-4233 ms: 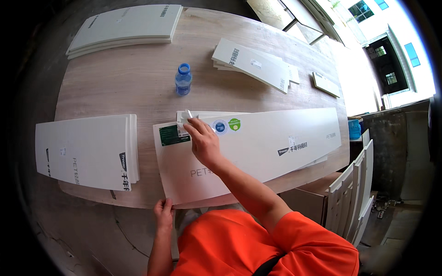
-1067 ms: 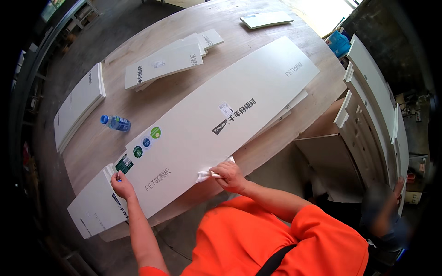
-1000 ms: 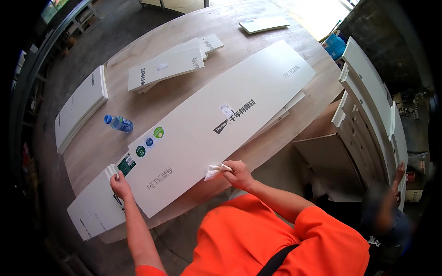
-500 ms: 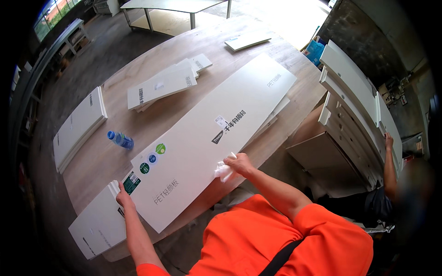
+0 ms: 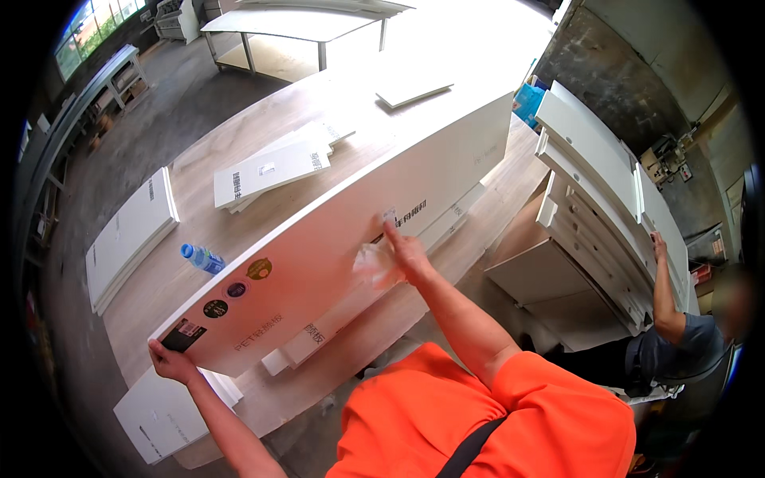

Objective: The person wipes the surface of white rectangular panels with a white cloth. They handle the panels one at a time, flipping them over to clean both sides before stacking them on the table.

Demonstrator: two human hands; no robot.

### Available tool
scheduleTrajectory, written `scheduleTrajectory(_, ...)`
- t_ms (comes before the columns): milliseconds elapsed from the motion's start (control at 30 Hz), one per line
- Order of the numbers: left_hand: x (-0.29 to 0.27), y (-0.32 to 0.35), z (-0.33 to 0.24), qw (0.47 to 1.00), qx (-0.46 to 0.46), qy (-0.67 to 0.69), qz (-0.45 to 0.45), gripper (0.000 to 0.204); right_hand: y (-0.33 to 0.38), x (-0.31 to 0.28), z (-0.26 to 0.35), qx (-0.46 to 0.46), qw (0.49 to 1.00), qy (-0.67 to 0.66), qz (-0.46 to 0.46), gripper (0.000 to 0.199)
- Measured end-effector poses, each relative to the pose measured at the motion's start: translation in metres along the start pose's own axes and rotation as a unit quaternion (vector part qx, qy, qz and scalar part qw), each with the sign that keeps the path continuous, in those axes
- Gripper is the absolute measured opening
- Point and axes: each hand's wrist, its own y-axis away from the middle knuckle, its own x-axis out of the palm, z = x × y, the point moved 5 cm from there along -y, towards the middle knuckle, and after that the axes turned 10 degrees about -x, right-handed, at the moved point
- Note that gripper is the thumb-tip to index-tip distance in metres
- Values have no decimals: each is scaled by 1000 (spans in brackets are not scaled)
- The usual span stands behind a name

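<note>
A long white panel (image 5: 319, 255) is tipped up steeply above the table, its face with round stickers turned toward me. My left hand (image 5: 172, 365) is closed on its left end, near a dark label. My right hand (image 5: 406, 253) presses against the face near the middle, with a crumpled white cloth (image 5: 373, 264) bunched in its fingers. Below the raised panel, more white panels (image 5: 307, 344) lie along the near edge of the table. A stack of shorter white panels (image 5: 163, 418) sits by my left forearm.
On the wood-look table (image 5: 199, 151) lie a blue-capped bottle (image 5: 203, 259), a panel stack (image 5: 131, 235) at left, several panels (image 5: 271, 171) behind, and a small board (image 5: 414, 92). At right, a co-worker's hand (image 5: 659, 245) touches boards (image 5: 594, 147) stacked on a cabinet.
The long panel lay flat and is now tilted up, uncovering panels beneath it. My left hand has moved to its left end; my right hand has moved up onto its face with the cloth.
</note>
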Motion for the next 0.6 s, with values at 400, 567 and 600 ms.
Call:
scheduleTrajectory(400,-115,103,-14,917,-135,328,184,77,-35,-144,80,-25,997,-61,30,48)
scheduleTrajectory(567,-95,64,22,805,-474,253,250,46,-23,-139,72,-10,995,-99,28,37)
scheduleTrajectory(600,-78,55,29,794,-499,214,273,42,-28,-151,65,14,991,-120,52,41)
